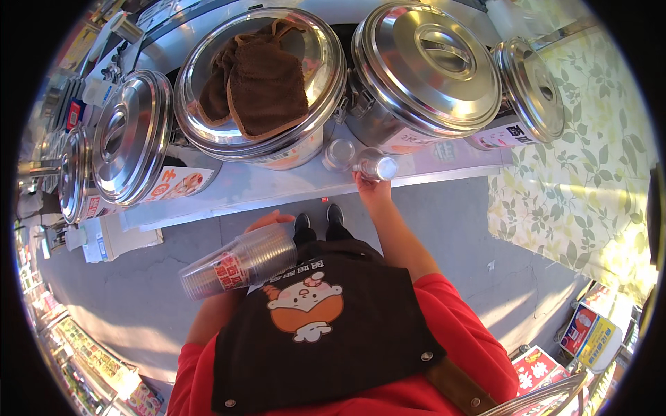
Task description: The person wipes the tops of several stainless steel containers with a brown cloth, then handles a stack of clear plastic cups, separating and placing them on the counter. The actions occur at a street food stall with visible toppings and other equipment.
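My right hand (370, 186) reaches to the counter's front edge, its fingers around a clear plastic cup (378, 165) that rests upside down. Just left of it, another clear cup (339, 154) stands on the metal counter (250, 185). My left hand (268, 219) is mostly hidden behind a long nested stack of clear plastic cups (242, 261), which lies slanted along my left forearm in front of the dark apron. Red printing marks the stack's outer cup. A brown cloth (268, 86) lies folded on the lid of the large steel pot (192, 130) behind the counter's edge.
More lidded steel pots line the counter: one large (426, 67) right of the middle, one at the right end (536, 93), and two on the left (127, 138), (75, 174). A leaf-patterned cloth (577, 145) hangs at right. A cardboard box (127, 239) sits under the counter's left end.
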The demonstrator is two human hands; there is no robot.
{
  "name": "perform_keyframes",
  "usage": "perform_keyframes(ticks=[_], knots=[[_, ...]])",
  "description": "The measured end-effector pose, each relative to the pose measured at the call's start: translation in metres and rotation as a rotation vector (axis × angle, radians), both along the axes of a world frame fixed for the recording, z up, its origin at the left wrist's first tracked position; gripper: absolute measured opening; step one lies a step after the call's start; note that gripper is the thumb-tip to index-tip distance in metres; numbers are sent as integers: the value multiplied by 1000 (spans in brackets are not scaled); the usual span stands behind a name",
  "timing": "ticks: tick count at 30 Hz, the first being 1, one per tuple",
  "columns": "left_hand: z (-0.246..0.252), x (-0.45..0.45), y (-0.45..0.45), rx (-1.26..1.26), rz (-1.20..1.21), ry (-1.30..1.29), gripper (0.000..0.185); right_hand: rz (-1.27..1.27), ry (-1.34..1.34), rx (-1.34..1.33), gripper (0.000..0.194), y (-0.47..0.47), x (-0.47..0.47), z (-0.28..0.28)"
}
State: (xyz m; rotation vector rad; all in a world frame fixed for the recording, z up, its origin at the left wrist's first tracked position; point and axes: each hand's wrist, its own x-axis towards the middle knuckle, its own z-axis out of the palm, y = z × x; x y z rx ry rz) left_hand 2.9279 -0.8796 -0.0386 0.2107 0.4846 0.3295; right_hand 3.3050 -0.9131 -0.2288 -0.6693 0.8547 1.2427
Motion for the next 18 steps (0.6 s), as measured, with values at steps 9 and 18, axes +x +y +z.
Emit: perform_keyframes(ticks=[9, 18], knots=[[3, 11, -22, 418, 24, -59, 59, -251, -218, -447, 54, 0, -7, 9], [-16, -6, -34, 291, 102, -138, 64, 570, -852, -505, 39, -18, -50, 71]])
